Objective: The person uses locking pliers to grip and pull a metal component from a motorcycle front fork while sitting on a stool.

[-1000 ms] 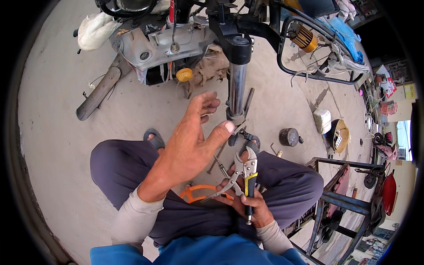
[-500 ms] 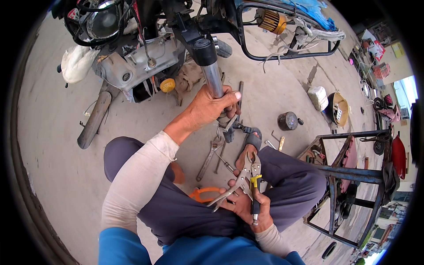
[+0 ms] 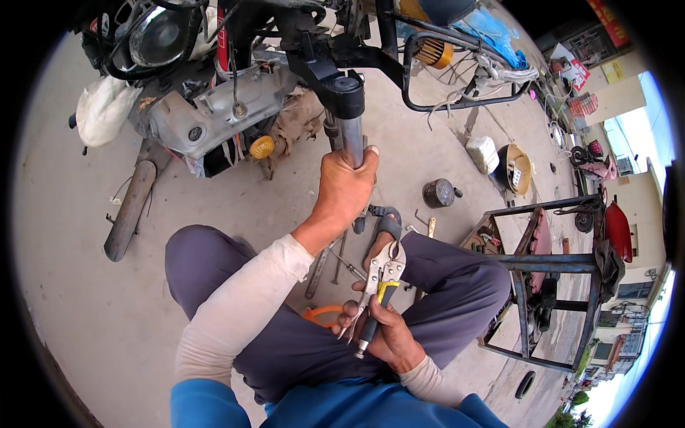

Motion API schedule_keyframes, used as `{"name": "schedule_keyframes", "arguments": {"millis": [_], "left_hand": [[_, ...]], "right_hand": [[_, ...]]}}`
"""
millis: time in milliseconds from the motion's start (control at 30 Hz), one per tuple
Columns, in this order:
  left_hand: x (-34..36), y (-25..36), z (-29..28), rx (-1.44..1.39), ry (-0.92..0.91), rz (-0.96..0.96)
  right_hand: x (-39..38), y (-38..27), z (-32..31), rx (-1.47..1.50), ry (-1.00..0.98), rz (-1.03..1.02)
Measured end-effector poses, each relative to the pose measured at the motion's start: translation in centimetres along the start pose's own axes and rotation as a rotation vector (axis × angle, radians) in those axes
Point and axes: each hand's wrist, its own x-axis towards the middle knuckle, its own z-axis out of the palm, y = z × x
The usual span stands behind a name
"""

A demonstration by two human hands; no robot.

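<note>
My left hand [image 3: 342,189] is wrapped around the shiny metal fork tube [image 3: 350,135] hanging from the motorcycle's front end [image 3: 307,60]. My knuckles hide part of the tube, and its lower end shows below the fist. In my right hand [image 3: 394,338], in front of my lap, is a pair of locking pliers [image 3: 386,277] with a yellow and black grip. Their jaws point away from me, apart from the fork tube. Fingers curl around the lever side while the palm bears on the gripped handle.
A long wrench [image 3: 318,273] and other tools lie on the concrete between my feet, with an orange object [image 3: 321,314] nearer. To the right are a round dark can [image 3: 439,192], a white block [image 3: 483,154], a tan basin [image 3: 515,170] and a blue metal frame [image 3: 549,263].
The pliers' handles have come closer together in my right hand. My left hand still holds the fork tube, its wrist now turned more upright. The whole view has shifted slightly.
</note>
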Motion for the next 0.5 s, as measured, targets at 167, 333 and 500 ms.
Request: {"name": "schedule_keyframes", "arguments": {"millis": [167, 333, 500], "left_hand": [[0.5, 0.3, -1.3, 0.038, -0.214, -0.012], [1.0, 0.1, -3.0, 0.033, -0.435, 0.004], [0.7, 0.1, -4.0, 0.002, -0.499, -0.007]], "right_hand": [[0.8, 1.2, 0.4, -0.211, 0.119, -0.008], [1.4, 2.7, 1.4, -0.424, 0.186, -0.031], [2.0, 2.7, 1.2, -0.379, 0.178, -0.008]]}}
